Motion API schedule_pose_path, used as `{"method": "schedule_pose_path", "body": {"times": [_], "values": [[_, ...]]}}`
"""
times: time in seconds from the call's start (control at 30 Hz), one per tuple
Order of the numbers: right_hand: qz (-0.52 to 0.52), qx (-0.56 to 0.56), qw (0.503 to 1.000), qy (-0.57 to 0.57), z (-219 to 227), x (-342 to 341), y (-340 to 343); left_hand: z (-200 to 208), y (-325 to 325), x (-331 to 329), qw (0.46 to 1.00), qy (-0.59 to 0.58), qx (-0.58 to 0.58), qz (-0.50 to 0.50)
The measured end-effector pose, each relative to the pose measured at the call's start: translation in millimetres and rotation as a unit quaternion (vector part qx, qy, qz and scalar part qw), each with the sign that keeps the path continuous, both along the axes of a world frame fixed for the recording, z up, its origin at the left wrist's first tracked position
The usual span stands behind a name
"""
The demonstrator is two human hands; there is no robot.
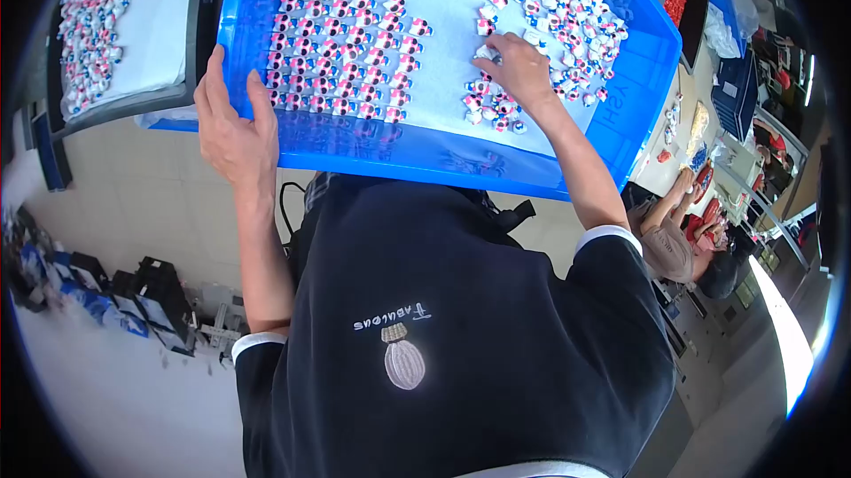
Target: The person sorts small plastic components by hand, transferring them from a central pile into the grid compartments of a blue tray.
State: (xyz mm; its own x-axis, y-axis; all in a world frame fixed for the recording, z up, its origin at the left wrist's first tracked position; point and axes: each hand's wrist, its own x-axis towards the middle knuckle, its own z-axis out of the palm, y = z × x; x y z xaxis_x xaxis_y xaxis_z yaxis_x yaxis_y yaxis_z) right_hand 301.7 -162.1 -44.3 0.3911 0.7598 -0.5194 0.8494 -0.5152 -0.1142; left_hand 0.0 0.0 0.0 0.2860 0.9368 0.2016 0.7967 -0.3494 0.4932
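Note:
In front of me lies a blue plastic tray (390,161) lined with white paper. Small white, pink, blue and black figures (341,43) stand in neat rows across its left half. More of the same figures (567,21) are heaped loosely on the right. My left hand (238,128) grips the tray's left wall, thumb inside and fingers along the rim. Over the paper beside the loose heap, my right hand (521,70) has its thumb and forefinger pinched together on a small figure (486,53), partly hidden by the fingertips.
A dark-framed tray (155,43) with similar figures on white paper stands at the left. Off to the right, another person (678,243) works at a table with small red parts. Black boxes (160,292) stand at the lower left.

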Motion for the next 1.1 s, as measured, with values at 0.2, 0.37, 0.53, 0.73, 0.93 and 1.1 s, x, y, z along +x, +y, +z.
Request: {"method": "schedule_pose_path", "body": {"times": [0.2,0.37,0.53,0.73,0.93,1.1], "values": [[-0.096,0.251,0.945,0.189,-22.3,-5.7,20.6,0.0,-1.7,0.7,1.0,-0.004,0.009,-0.003],[-0.02,0.284,0.95,0.132,-39.9,-7.2,61.6,0.3,-0.4,1.3,1.0,-0.015,0.009,-0.008],[0.007,0.25,0.958,0.14,-31.9,-17.4,74.1,-0.1,-0.4,-1.1,1.0,-0.013,0.014,-0.007],[-0.025,0.326,0.932,0.155,-30.9,-1.9,62.1,-0.8,-0.2,-0.3,1.0,-0.02,0.016,-0.007],[-0.079,0.264,0.957,0.089,-15.7,31.1,31.2,-0.8,-0.6,-1.2,1.0,-0.015,0.014,-0.004],[-0.003,0.35,0.936,-0.041,-28.0,13.8,38.7,-0.6,-0.5,0.4,1.0,-0.007,0.008,-0.003]]}}
